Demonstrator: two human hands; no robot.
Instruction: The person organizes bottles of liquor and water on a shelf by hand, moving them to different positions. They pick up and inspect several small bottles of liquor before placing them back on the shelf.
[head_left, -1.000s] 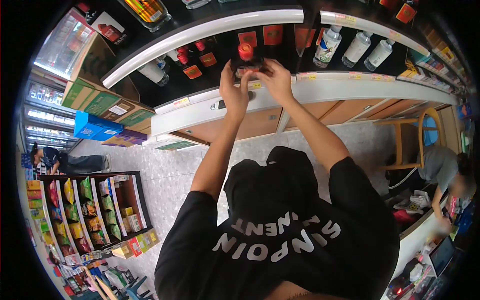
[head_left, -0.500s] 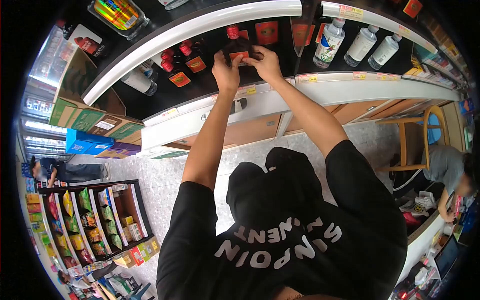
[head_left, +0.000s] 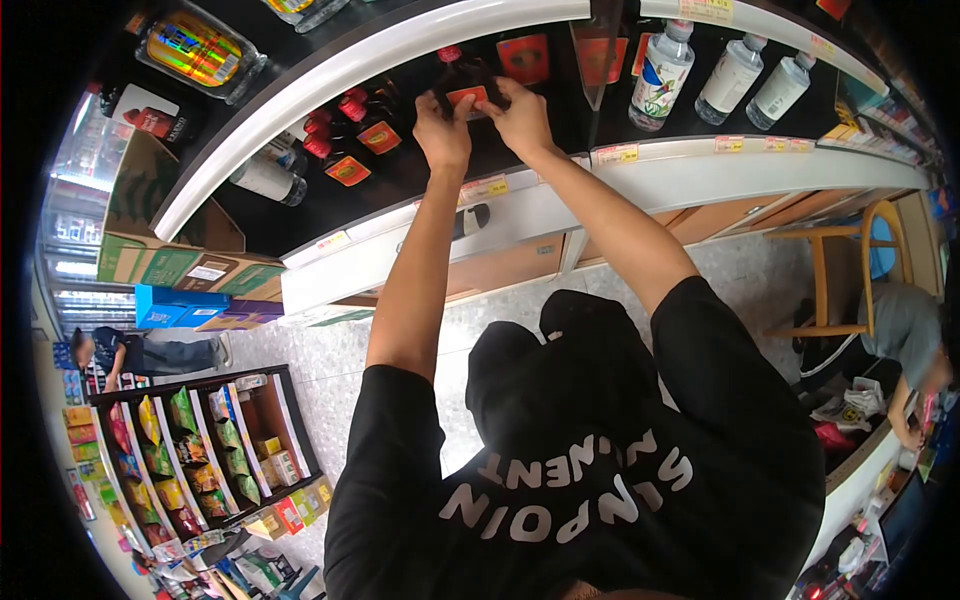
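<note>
- Red-capped dark bottle (head_left: 462, 88) with a red label stands on the black shelf (head_left: 400, 175), among other bottles of the same kind, and both hands are on it.
- The left hand (head_left: 441, 130) clasps the bottle's left side, fingers curled round the glass near the label.
- The right hand (head_left: 517, 115) grasps the bottle's right side, fingertips meeting the label's edge, thumb toward the front.
- Two similar red-capped bottles (head_left: 350, 125) stand just beside it to the left; further left on the same shelf a clear bottle with a white label (head_left: 266, 180) lies tilted.
- Behind the held bottle, red boxes (head_left: 527, 57) line the back of the shelf.
- To the right, past a divider, three clear plastic bottles (head_left: 735, 75) stand upright in a row.
- Yellow price tags (head_left: 617, 154) sit along the white shelf edge (head_left: 700, 170) beneath the hands.
- Below the shelf are wooden cabinet doors (head_left: 505, 265) and a pale speckled floor.
- The person wears a black T-shirt (head_left: 570, 480) with white lettering.
- A snack rack (head_left: 200, 450) stands at lower left; cardboard cartons (head_left: 185, 255) and a blue box (head_left: 180, 305) are stacked well apart from the hands.
- Another person (head_left: 905, 345) in grey bends over at far right, near a wooden chair (head_left: 840, 270).
</note>
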